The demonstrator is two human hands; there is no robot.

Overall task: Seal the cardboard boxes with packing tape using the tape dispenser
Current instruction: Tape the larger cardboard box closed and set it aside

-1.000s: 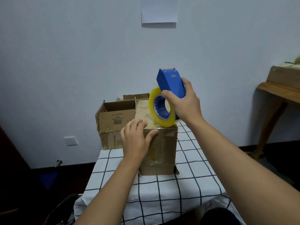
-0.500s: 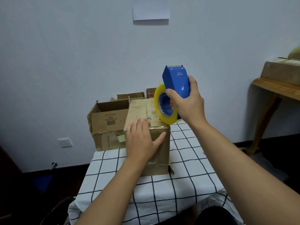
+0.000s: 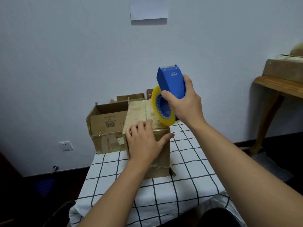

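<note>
Wall socket (image 3: 65, 145): white, low on the wall, far left.

Open cardboard box (image 3: 107, 126): flaps up, barcode label on its inner wall; stands on the checked tablecloth (image 3: 188, 185), touching the left side of the next item.

Closed cardboard box (image 3: 161, 154): upright at table centre, flaps down, centre seam running away from the viewer. Its long top axis follows that seam.

Left hand (image 3: 144, 143): fingers straight, laid flat over the near top edge and front face, thumb spread right; presses the box steady, grasps nothing.

Tape dispenser (image 3: 171, 82): blue, yellowish tape roll (image 3: 159, 106) mounted; held above the box's right top edge, roll lowest, cutter end pointing up.

Right hand (image 3: 185, 102): fingers wrapped round the dispenser body; the nearer hand to the seam's right side. Judged: seam lies left of and below the roll.

Wooden side table (image 3: 277, 86): far right, carrying another carton (image 3: 283, 68).
</note>
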